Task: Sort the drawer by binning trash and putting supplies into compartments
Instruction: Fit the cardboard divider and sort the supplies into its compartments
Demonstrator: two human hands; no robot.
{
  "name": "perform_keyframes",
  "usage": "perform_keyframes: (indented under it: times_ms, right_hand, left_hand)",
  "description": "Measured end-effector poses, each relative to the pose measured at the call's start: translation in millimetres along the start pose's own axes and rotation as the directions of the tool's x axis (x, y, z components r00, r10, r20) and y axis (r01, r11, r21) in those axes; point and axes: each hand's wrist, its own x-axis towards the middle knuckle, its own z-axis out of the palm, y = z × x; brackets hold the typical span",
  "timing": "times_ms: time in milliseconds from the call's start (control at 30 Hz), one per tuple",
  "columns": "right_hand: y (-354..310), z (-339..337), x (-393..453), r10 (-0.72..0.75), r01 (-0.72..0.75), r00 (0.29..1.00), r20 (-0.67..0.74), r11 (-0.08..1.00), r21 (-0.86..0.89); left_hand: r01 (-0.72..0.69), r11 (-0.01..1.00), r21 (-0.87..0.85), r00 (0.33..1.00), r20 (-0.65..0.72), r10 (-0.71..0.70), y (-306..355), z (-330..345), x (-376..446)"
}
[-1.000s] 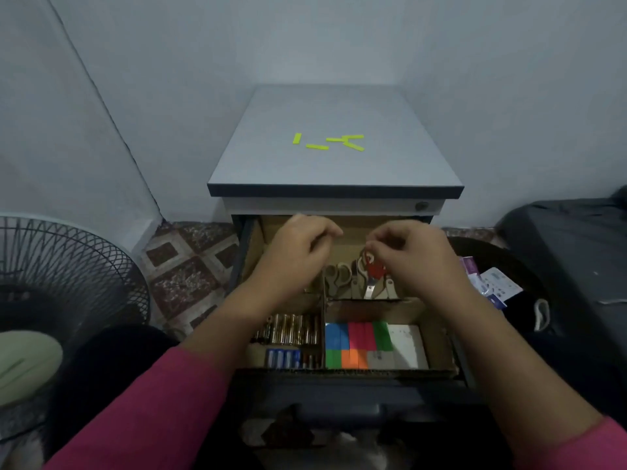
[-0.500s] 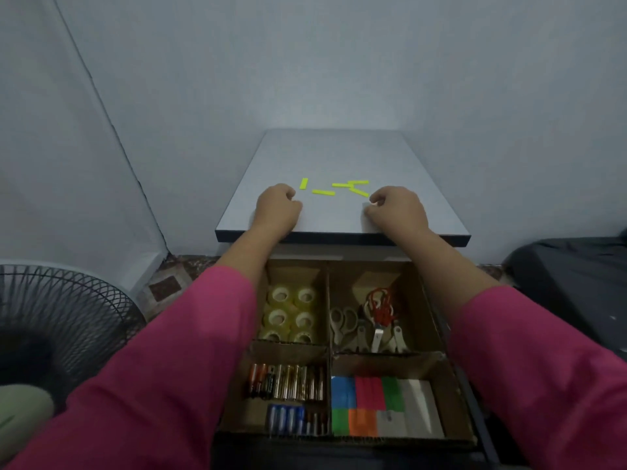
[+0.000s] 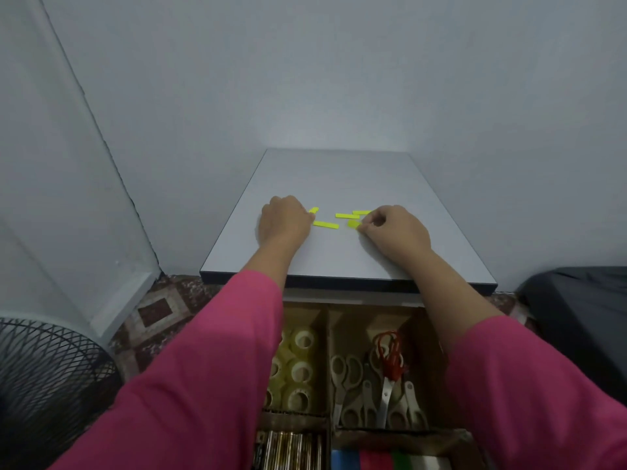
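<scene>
Several yellow paper strips lie on the grey cabinet top. My left hand rests on the top with curled fingers pinching the end of a short strip. My right hand pinches a small yellow strip between thumb and fingertip; two more strips lie just beyond it. Below, the open drawer shows cardboard compartments: tape rolls, scissors, batteries and coloured sticky notes. My pink sleeves hide parts of it.
A black fan grille stands at lower left on the patterned floor. A dark bag or cover sits at the right. Grey walls close in behind and on both sides of the cabinet.
Both hands left the drawer, rose to the cabinet top's front edge, then moved further in onto the yellow strips. The view tilted up and closer.
</scene>
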Motion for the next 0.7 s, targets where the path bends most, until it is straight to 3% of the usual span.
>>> perform_keyframes:
  times_ms: [167, 233, 300, 367, 433, 533, 700]
  right_hand:
    - [1.0, 3.1, 15.8, -0.045, 0.048, 0.999, -0.017, 0.980, 0.193]
    - [2.0, 4.0, 22.7, -0.029, 0.033, 0.999, -0.022, 0.976, 0.216]
    - [2.4, 5.5, 28.2, -0.019, 0.018, 1.000, 0.006, 0.982, 0.186]
    - [2.1, 6.5, 30.9, -0.012, 0.007, 0.999, 0.042, 0.992, 0.123]
    - [1.9, 7.6, 32.3, -0.009, 0.005, 0.998, 0.060, 0.998, 0.065]
    - [-0.1, 5.8, 34.5, 0.007, -0.012, 0.996, 0.093, 0.999, 0.048]
    - [-9.2, -1.5, 45.5, 0.063, -0.070, 0.982, 0.180, 0.997, 0.031]
  left_hand:
    - [0.005, 0.997, -0.081, 0.999, 0.041, -0.002, -1.4, -1.3, -1.9]
    - [0.001, 0.956, -0.294, 0.997, 0.075, 0.022, -4.4, -0.5, -4.4]
    - [-0.015, 0.827, -0.561, 0.991, 0.101, 0.086, -8.9, -0.9, -5.2]
    - [-0.009, 0.781, -0.624, 0.974, 0.171, 0.148, -11.2, -3.4, -7.5]
    - [-0.017, 0.834, -0.551, 0.954, 0.240, 0.178, -12.0, -2.8, -7.8]
    - [-0.124, 0.964, -0.234, 0.952, 0.245, 0.182, -5.3, -4.1, -14.0]
    - [-0.186, 0.965, -0.187, 0.961, 0.171, 0.218, -0.6, -7.9, -18.1]
